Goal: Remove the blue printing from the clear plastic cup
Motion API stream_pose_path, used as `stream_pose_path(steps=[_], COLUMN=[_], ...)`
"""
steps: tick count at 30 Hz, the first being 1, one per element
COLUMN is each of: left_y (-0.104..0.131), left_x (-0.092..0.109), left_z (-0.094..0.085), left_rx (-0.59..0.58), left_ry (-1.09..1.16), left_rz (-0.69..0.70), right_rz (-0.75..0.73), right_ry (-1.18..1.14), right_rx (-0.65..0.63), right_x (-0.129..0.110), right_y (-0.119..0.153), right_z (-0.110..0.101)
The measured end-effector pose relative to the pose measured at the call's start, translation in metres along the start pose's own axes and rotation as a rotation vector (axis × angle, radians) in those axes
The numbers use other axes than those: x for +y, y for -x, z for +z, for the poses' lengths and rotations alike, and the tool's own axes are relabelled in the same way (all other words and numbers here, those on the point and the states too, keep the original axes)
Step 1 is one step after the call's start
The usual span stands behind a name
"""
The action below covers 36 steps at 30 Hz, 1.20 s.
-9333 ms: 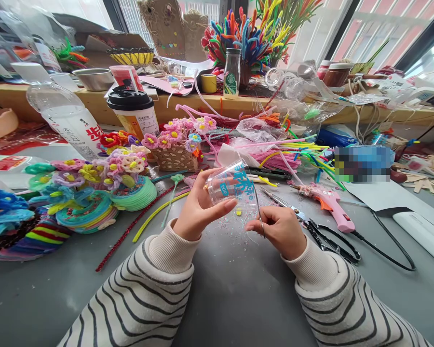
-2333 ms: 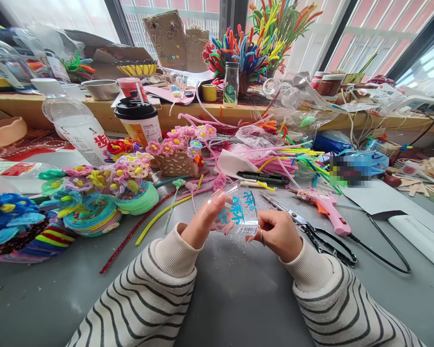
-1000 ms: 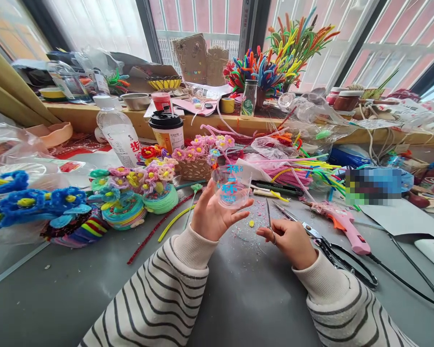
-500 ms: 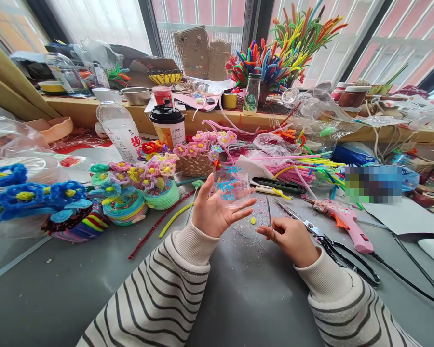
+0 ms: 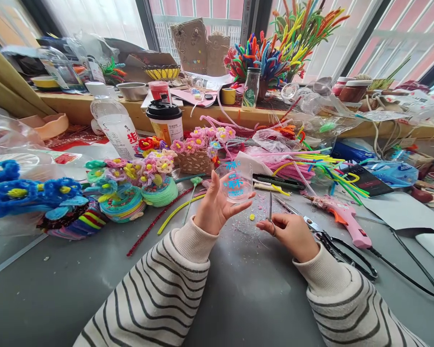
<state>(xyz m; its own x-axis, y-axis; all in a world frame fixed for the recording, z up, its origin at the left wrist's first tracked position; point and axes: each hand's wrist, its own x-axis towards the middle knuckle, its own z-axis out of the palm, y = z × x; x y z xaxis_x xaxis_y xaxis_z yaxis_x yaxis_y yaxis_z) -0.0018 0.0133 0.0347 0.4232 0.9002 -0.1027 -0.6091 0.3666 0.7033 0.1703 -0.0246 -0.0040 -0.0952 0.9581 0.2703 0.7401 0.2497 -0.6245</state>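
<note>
1. A head-worn camera looks down at a grey desk point(image 5: 238, 299) crowded with craft supplies, with two hands in striped sleeves at the centre.
2. The left hand point(image 5: 214, 208) is raised above the desk, its grip wrapped around a clear plastic cup point(image 5: 236, 182) with blue lettering. The thumb is on one side and the fingers on the other, and the cup's open mouth is turned towards the camera.
3. The right hand point(image 5: 292, 234) rests low, just right of the cup. Its grip is clenched on small scissors point(image 5: 270, 212) whose narrow blades point straight up, closed.
4. Between the hands, tiny pink and yellow scraps point(image 5: 251, 218) are scattered on the desk.
5. Near the right hand lie larger black-handled scissors point(image 5: 332, 243) and a pink glue gun point(image 5: 342, 219) with a black cord.
6. To the left sit coiled pipe-cleaner flowers point(image 5: 130, 185) in pink, green and blue, and a woven basket point(image 5: 194, 161) of pink blooms.
7. Behind stand a black-lidded drink cup point(image 5: 165, 120), a plastic bottle point(image 5: 115, 127), and a bundle of bright pipe cleaners point(image 5: 267, 53) on the wooden sill by the window.
</note>
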Motion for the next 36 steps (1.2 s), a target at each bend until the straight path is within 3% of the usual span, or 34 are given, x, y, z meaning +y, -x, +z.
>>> stream_pose_path(steps=[8,13,18,21,23,28,36], left_y=[0.0,0.001,-0.007,-0.021,-0.034,-0.061,-0.064], left_x=[0.001,-0.002,0.008,0.02,0.026,0.025,0.015], left_z=[0.001,0.001,0.0,0.0,0.0,0.0,-0.006], left_rx=[0.008,0.09,0.165,0.094,0.108,0.112,0.078], left_ry=[0.015,-0.02,-0.103,-0.128,-0.134,-0.172,-0.231], left_rz=[-0.015,0.057,0.004,-0.049,-0.095,-0.14,-0.221], right_rz=[0.095,0.149,0.194,0.186,0.17,0.078,0.026], right_ry=[-0.055,-0.093,-0.132,-0.14,-0.157,-0.265,-0.344], right_rx=[-0.084,-0.073,-0.045,-0.027,0.004,0.05,0.062], right_x=[0.002,0.0,0.003,0.009,0.012,0.017,0.016], right_y=[0.001,0.0,-0.001,-0.003,-0.005,-0.013,-0.021], right_z=[-0.001,-0.003,-0.004,-0.005,-0.007,-0.006,0.008])
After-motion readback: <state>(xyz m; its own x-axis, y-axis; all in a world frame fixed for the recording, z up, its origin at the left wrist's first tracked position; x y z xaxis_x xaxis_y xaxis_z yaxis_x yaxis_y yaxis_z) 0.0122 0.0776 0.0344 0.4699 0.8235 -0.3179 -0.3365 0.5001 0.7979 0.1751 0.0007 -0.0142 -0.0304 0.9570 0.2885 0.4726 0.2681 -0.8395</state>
